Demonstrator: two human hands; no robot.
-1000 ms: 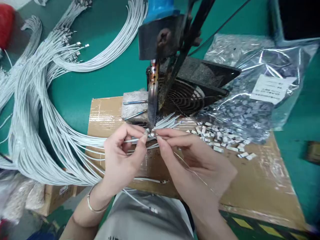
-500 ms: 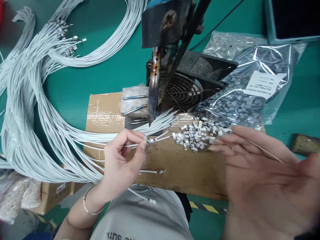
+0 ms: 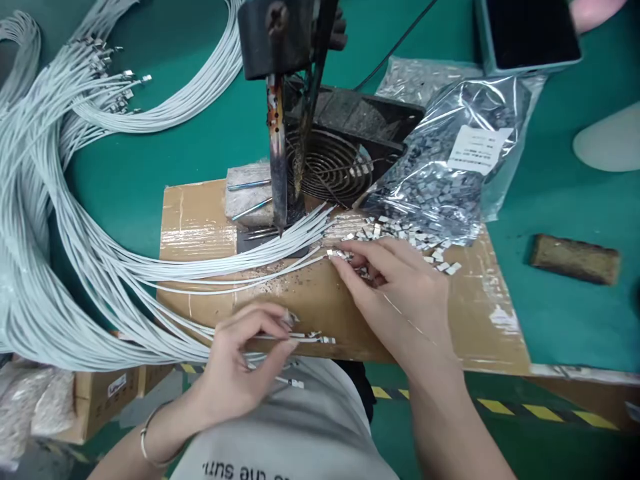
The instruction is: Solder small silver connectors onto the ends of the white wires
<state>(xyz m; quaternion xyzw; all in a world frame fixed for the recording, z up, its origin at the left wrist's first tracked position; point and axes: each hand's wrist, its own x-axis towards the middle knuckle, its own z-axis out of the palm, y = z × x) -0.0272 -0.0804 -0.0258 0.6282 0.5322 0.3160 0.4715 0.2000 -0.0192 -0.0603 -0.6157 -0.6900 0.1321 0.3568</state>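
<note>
My right hand (image 3: 400, 287) pinches a small silvery connector piece (image 3: 339, 255) between thumb and fingertips, at the left edge of a loose heap of similar pieces (image 3: 413, 235). A thin wire strand (image 3: 400, 310) crosses the back of that hand. Lower left, my left hand (image 3: 250, 360) has its thumb and index finger slightly apart. Just beyond its fingertips lie white cables with metal connector ends (image 3: 326, 340). More white cables (image 3: 240, 261) stretch across the cardboard, their stripped ends close to the pinched piece. A soldering iron tip (image 3: 279, 173) points down over them.
A fan with a round grille (image 3: 330, 167) stands behind the iron. At the right are a clear bag of metal pieces (image 3: 440, 180), a phone-like dark screen (image 3: 533, 33) and a brown block (image 3: 575, 259). Thick cable bundles (image 3: 45, 267) fill the left. Cardboard (image 3: 475, 320) covers the front edge.
My right hand has swung left from the right side to the connector heap and pinched a piece. My left hand has come down toward me, its fingers parting from a cable. The view has shifted.
</note>
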